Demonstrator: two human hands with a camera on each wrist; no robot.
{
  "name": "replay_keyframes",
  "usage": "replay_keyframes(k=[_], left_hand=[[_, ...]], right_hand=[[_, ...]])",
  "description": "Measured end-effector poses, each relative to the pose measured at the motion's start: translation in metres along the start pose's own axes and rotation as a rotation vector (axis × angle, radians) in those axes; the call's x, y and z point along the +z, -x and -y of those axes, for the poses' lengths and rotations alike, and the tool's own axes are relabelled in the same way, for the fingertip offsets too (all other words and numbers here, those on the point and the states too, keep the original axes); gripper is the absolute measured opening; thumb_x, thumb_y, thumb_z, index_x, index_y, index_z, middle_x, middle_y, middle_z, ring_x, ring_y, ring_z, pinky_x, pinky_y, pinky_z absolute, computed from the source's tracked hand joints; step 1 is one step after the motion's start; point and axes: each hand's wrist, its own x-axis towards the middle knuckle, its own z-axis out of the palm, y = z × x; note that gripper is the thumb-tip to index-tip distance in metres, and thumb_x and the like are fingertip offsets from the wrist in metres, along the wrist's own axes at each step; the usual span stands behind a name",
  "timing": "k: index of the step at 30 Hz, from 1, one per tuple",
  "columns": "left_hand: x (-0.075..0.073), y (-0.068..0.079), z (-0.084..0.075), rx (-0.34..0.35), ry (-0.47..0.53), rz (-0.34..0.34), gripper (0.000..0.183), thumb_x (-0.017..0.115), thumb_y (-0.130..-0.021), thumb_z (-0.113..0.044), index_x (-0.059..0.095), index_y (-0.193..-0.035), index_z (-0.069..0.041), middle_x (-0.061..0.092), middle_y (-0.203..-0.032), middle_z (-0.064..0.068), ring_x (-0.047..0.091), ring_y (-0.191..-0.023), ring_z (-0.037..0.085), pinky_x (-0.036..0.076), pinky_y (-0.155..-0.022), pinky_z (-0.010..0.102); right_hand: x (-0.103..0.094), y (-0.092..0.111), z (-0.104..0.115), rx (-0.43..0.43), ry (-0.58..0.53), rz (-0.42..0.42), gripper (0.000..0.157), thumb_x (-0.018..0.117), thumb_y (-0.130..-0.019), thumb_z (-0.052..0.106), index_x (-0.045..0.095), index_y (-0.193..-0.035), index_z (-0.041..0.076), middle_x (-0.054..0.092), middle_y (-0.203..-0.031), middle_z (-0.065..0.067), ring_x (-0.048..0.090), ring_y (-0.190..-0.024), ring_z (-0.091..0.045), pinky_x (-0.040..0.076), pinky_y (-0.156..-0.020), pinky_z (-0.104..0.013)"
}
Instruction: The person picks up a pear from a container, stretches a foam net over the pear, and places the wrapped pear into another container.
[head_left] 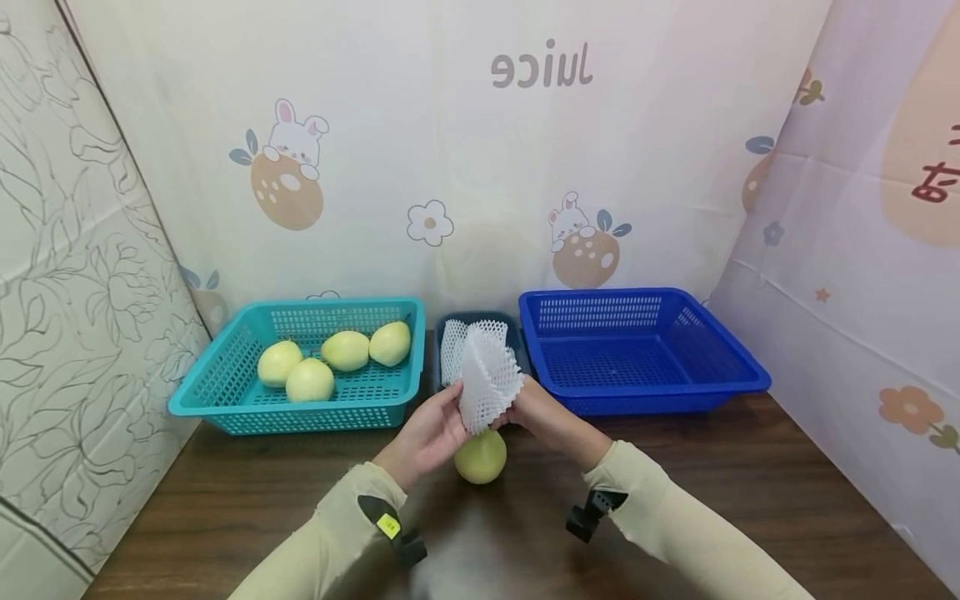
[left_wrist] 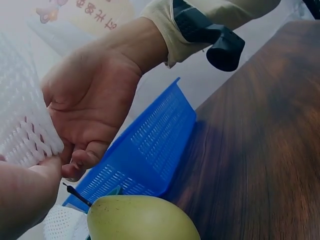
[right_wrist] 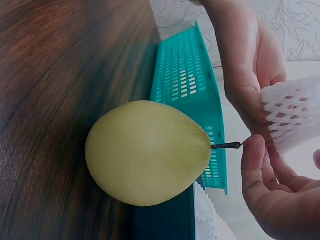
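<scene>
A white foam fruit net (head_left: 487, 379) is held up between both hands above the table. My left hand (head_left: 431, 433) grips its left side near the lower opening. On the other side, my right hand (head_left: 536, 408) holds the net's edge with bent fingers, partly hidden behind the foam in the head view. Just below the hands a yellow-green pear (head_left: 480, 460) stands on the table. Its dark stem (right_wrist: 227, 145) points up toward the net's opening, and the right wrist view shows the pear apart from the foam.
A teal basket (head_left: 217, 400) with several pears (head_left: 310, 381) stands at the left. Behind the hands, a small dark basket (head_left: 517, 337) contains more foam nets (head_left: 452, 342). A blue basket (head_left: 645, 389) sits at the right, and a patterned cloth (head_left: 480, 167) hangs behind.
</scene>
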Motion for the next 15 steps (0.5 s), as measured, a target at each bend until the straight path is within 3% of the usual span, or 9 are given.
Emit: replay_keyframes(k=[5,12,15], left_hand=[[-0.0016,-0.0004,0.0007,0.018,-0.032,-0.002,0.045,0.029,-0.106,-0.021,0.02,-0.148,-0.008,0.03,-0.148,0.013,0.033,-0.133,0.025,0.03,-0.106,0.042],[-0.0041,-0.0021,0.0022,0.031,-0.116,-0.05,0.035,0.031,-0.106,-0.019,0.031,-0.139,-0.006,0.051,-0.12,0.005,0.052,-0.103,0.013,0.042,-0.093,0.029],[-0.0064,-0.0022,0.0021,0.03,-0.121,-0.042,0.038,0.029,-0.106,-0.02,0.028,-0.141,-0.005,0.046,-0.128,0.007,0.049,-0.109,0.014,0.041,-0.095,0.03]], right_hand=[[-0.0016,-0.0037,-0.0023,0.068,-0.058,-0.057,0.035,0.043,-0.101,0.02,0.053,-0.121,-0.007,0.064,-0.095,-0.003,0.061,-0.082,-0.013,0.05,-0.072,-0.032],[-0.0017,-0.0072,-0.0053,0.089,-0.162,-0.108,0.015,0.047,-0.096,0.011,0.056,-0.099,-0.001,0.06,-0.087,-0.005,0.058,-0.077,-0.014,0.049,-0.072,-0.027],[-0.0021,-0.0068,-0.0057,0.091,-0.246,-0.111,0.013,0.047,-0.097,0.011,0.057,-0.099,0.001,0.061,-0.089,-0.005,0.06,-0.08,-0.015,0.05,-0.073,-0.028]])
